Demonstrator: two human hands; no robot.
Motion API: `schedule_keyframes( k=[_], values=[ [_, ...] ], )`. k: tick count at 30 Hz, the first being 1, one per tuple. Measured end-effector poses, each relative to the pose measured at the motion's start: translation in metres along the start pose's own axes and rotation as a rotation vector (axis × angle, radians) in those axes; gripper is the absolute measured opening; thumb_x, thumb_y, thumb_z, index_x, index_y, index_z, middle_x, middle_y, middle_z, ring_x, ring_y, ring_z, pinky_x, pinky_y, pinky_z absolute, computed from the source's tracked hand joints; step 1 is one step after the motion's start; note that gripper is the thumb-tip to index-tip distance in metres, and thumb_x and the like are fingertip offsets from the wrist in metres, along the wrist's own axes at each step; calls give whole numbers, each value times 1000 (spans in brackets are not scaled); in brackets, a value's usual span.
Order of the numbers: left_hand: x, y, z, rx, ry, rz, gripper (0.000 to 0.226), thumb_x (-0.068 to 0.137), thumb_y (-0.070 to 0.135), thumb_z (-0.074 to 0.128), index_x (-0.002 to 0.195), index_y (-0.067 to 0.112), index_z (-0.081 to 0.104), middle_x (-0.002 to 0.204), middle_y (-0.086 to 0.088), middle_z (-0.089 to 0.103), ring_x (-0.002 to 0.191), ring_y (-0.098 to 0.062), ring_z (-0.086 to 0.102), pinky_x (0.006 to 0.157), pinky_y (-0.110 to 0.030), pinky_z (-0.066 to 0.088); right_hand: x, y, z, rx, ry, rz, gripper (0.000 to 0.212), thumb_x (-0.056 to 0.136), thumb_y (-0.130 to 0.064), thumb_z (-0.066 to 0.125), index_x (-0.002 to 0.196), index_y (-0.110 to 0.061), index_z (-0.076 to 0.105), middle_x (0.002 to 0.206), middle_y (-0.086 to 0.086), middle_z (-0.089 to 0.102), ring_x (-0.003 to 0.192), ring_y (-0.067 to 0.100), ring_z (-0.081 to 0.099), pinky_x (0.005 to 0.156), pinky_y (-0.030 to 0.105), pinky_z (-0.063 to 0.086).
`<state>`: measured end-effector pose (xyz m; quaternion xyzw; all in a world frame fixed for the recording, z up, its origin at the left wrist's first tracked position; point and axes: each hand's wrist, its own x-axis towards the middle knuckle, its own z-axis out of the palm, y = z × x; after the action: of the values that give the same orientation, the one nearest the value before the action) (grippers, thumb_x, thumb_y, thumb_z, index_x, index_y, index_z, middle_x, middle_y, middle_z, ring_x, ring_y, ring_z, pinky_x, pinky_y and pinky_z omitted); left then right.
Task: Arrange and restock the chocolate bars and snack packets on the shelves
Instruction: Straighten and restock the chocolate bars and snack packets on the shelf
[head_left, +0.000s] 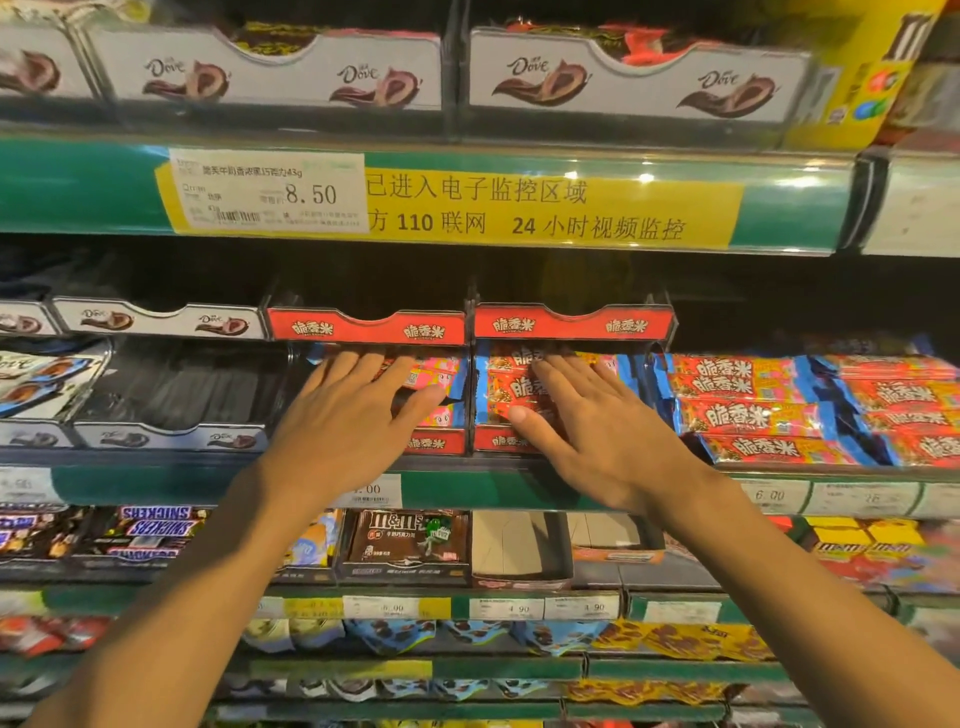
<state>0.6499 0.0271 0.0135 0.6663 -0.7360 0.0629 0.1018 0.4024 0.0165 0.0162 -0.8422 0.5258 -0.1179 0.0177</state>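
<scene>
Two red display trays sit side by side on the middle shelf, the left tray (434, 442) and the right tray (493, 441). Both hold red and pink chocolate bars with blue ends. My left hand (348, 415) lies flat, fingers straight, on the bars (441, 374) in the left tray. Flat in the same way, my right hand (587, 421) rests on the bars (506, 387) in the right tray, thumb spread to the left. Neither hand grips anything. More of the same bars (753, 415) lie stacked loose to the right.
Above the trays stand two empty-looking red tray fronts (366, 327). Dove trays (171, 434) fill the left of this shelf and the shelf above (623, 78). Below are Snickers (150, 530), an M&M's box (410, 540), an open cardboard box (519, 551) and yellow packs (862, 545).
</scene>
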Motion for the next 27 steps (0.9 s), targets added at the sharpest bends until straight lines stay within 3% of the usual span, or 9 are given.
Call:
schedule_keyframes(
  k=[5, 11, 15, 20, 23, 27],
  values=[
    [0, 4, -3, 40, -66, 4, 82, 86, 69, -3, 150, 26, 26, 145, 2, 40, 136, -20, 30, 118, -41, 20, -8, -3, 2, -23, -33, 2, 78, 96, -69, 9, 159, -23, 5, 166, -3, 3, 152, 12, -5, 123, 32, -7],
    [16, 0, -6, 40, -211, -17, 90, 81, 74, -8, 149, 27, 28, 147, -3, 41, 136, -25, 32, 117, -44, 19, -6, -6, 6, -23, -30, 24, 79, 95, -70, 6, 159, -24, 3, 166, -2, 0, 152, 13, -8, 123, 36, -7],
    [-4, 4, -1, 72, -100, 0, 86, 87, 70, -16, 155, 25, 13, 155, 1, 30, 144, -22, 20, 121, -43, 14, -9, -7, 9, -42, 6, 25, 79, 95, -70, 6, 159, -23, 2, 166, -2, 0, 152, 13, -9, 122, 35, -9],
    [-26, 15, 8, 29, -62, -80, 82, 79, 71, -24, 151, 33, -12, 164, 3, -6, 150, -16, -11, 122, -39, 0, -10, -10, 12, -57, 42, 27, 82, 95, -74, 5, 159, -22, 5, 166, -1, 4, 152, 15, -4, 122, 36, -8],
    [-31, 14, 13, 22, -6, -89, 72, 86, 71, -16, 148, 34, -14, 163, 4, -7, 150, -15, -12, 122, -39, -2, -10, -10, 12, -57, 45, 11, 80, 96, -72, 8, 158, -22, 4, 166, -1, 4, 153, 16, -4, 122, 36, -7],
    [-35, 26, 4, 8, -8, -122, 80, 86, 68, -14, 155, 29, -3, 164, 4, -1, 151, -14, -5, 123, -37, -1, -12, -9, 4, 32, 88, -16, 75, 99, -68, 18, 158, -22, 14, 165, -2, 15, 152, 14, 7, 119, 28, -7]
  ],
)
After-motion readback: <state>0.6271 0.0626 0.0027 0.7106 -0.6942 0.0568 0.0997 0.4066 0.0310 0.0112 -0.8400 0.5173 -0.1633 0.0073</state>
